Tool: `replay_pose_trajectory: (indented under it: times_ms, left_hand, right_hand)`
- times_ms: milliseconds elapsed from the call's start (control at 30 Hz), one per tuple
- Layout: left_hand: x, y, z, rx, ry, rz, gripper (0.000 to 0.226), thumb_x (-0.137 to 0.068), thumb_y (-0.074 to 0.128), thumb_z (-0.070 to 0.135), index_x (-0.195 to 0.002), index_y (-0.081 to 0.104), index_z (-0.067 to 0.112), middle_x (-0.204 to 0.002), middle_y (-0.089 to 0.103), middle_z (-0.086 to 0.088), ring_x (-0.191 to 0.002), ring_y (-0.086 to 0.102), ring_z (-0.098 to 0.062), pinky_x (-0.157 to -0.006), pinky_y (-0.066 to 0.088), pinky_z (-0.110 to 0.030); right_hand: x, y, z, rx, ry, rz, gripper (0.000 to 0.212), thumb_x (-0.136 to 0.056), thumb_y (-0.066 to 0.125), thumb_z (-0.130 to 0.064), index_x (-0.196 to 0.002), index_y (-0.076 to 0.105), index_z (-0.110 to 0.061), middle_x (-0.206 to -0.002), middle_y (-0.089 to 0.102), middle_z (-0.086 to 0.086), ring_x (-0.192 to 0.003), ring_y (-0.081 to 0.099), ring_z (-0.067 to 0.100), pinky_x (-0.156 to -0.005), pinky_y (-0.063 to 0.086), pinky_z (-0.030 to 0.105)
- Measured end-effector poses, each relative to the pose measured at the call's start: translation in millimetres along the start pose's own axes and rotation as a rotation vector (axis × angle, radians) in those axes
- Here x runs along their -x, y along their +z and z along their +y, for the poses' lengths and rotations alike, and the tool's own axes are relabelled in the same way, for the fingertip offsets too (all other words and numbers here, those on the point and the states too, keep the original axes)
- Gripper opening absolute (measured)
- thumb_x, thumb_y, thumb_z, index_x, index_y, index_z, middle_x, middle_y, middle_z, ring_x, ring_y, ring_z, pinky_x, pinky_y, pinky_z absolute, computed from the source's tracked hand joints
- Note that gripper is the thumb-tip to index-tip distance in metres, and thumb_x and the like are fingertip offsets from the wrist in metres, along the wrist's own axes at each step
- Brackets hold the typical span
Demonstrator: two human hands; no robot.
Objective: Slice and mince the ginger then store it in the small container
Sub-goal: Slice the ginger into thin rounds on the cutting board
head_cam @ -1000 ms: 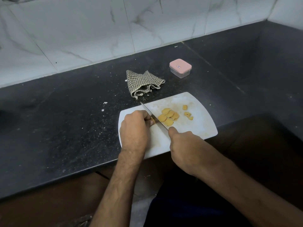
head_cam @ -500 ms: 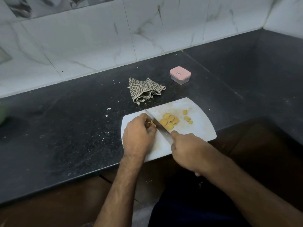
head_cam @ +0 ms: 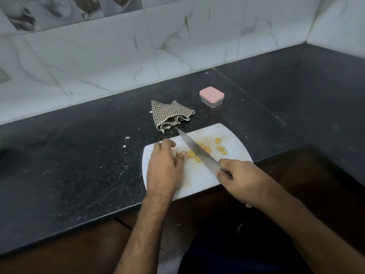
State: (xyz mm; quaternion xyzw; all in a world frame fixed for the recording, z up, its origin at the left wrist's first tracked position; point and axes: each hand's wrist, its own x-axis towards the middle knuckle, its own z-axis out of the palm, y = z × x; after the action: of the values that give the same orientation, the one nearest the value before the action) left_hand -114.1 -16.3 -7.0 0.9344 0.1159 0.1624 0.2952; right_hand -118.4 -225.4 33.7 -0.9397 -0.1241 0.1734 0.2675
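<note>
My right hand point(head_cam: 240, 177) grips the knife point(head_cam: 197, 151), blade lying across the ginger slices point(head_cam: 199, 152) on the white cutting board point(head_cam: 235, 149); my left hand point(head_cam: 165, 165) rests loose-fingered beside them; checked cloth point(head_cam: 170, 114) and lidded pink small container point(head_cam: 211, 96) behind

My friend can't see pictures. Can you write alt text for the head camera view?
A right hand holds a kitchen knife over ginger slices on a white cutting board; the left hand rests beside them. Behind sit a checkered cloth and pink-lidded container.
</note>
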Motion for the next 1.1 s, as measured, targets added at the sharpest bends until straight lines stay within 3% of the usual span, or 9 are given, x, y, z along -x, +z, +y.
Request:
replay_pose_trajectory:
  times_ms: [67, 133, 233, 333, 467, 567, 700, 833, 1100]
  left_hand:
    - [2, 0, 6, -0.053, 0.137, 0.084, 0.030, -0.099, 0.062, 0.035, -0.126, 0.059, 0.022, -0.123, 0.049, -0.004, -0.110, 0.051, -0.022, -0.090, 0.050, -0.044]
    - [2, 0, 12, -0.062, 0.272, 0.076, 0.030, -0.099, 0.062, 0.026, -0.129, 0.059, 0.028, -0.135, 0.041, -0.005, -0.120, 0.042, -0.022, -0.096, 0.047, -0.043]
    - [-1, 3, 12, -0.121, 0.364, 0.013, 0.041, -0.095, 0.069, 0.018, -0.129, 0.061, 0.040, -0.155, 0.029, -0.001, -0.132, 0.033, -0.025, -0.101, 0.035, -0.039]
    - [-8, 2, 10, -0.184, 0.416, -0.033, 0.036, -0.092, 0.072, 0.024, -0.122, 0.068, 0.044, -0.161, 0.028, 0.001, -0.139, 0.026, -0.026, -0.105, 0.022, -0.040]
    - [-22, -4, 7, -0.167, 0.489, -0.072, 0.019, -0.094, 0.068, 0.029, -0.107, 0.076, 0.042, -0.148, 0.046, 0.007, -0.136, 0.033, -0.019, -0.099, 0.013, -0.028]
    - [-34, -3, 3, -0.221, 0.578, -0.121, 0.014, -0.094, 0.068, 0.026, -0.102, 0.077, 0.034, -0.132, 0.057, 0.007, -0.128, 0.044, -0.018, -0.094, 0.014, -0.030]
    - [-51, -2, -3, -0.214, 0.594, -0.111, 0.003, -0.089, 0.076, 0.031, -0.092, 0.075, 0.032, -0.120, 0.061, 0.013, -0.121, 0.044, -0.012, -0.088, 0.015, -0.030]
    - [-67, -5, -10, -0.189, 0.551, -0.113, 0.023, -0.080, 0.084, 0.015, -0.086, 0.073, 0.033, -0.090, 0.057, 0.026, -0.099, 0.048, 0.000, -0.084, 0.015, -0.027]
    - [-72, -18, -4, -0.076, 0.688, 0.128, 0.014, -0.078, 0.085, 0.020, -0.089, 0.077, 0.023, -0.093, 0.072, 0.013, -0.100, 0.061, -0.015, -0.083, 0.035, -0.036]
  right_hand:
    - [2, 3, -1, 0.153, -0.020, 0.107, 0.024, -0.101, 0.040, -0.045, -0.113, 0.056, -0.030, -0.091, 0.065, -0.006, -0.084, 0.063, 0.015, -0.072, 0.052, 0.033]
    - [6, 3, -4, 0.207, -0.006, 0.159, 0.036, -0.102, 0.041, -0.049, -0.134, 0.051, -0.036, -0.105, 0.067, -0.007, -0.100, 0.063, 0.018, -0.083, 0.050, 0.034]
    - [9, 1, -5, 0.279, -0.032, 0.227, 0.038, -0.101, 0.042, -0.051, -0.136, 0.050, -0.035, -0.107, 0.068, -0.008, -0.100, 0.064, 0.017, -0.081, 0.050, 0.032]
    - [11, -3, -4, 0.338, -0.063, 0.263, 0.037, -0.102, 0.043, -0.050, -0.135, 0.050, -0.036, -0.104, 0.068, -0.009, -0.096, 0.064, 0.016, -0.078, 0.052, 0.032]
    - [12, -4, -1, 0.370, -0.075, 0.265, 0.034, -0.102, 0.042, -0.048, -0.132, 0.053, -0.036, -0.101, 0.067, -0.008, -0.094, 0.063, 0.016, -0.075, 0.052, 0.031]
    - [14, 1, 2, 0.373, -0.083, 0.283, 0.033, -0.103, 0.040, -0.048, -0.131, 0.053, -0.036, -0.102, 0.066, -0.010, -0.094, 0.062, 0.014, -0.074, 0.049, 0.029]
    - [12, 5, 6, 0.333, -0.063, 0.251, 0.034, -0.102, 0.041, -0.050, -0.130, 0.054, -0.036, -0.099, 0.065, -0.011, -0.089, 0.061, 0.013, -0.074, 0.051, 0.029]
    - [14, 6, 8, 0.261, -0.042, 0.223, 0.030, -0.100, 0.045, -0.050, -0.124, 0.057, -0.037, -0.084, 0.057, -0.013, -0.082, 0.057, 0.013, -0.069, 0.047, 0.028]
    - [15, 3, 10, 0.132, -0.013, 0.263, 0.034, -0.099, 0.047, -0.050, -0.130, 0.058, -0.043, -0.085, 0.057, -0.014, -0.092, 0.062, 0.017, -0.074, 0.047, 0.030]
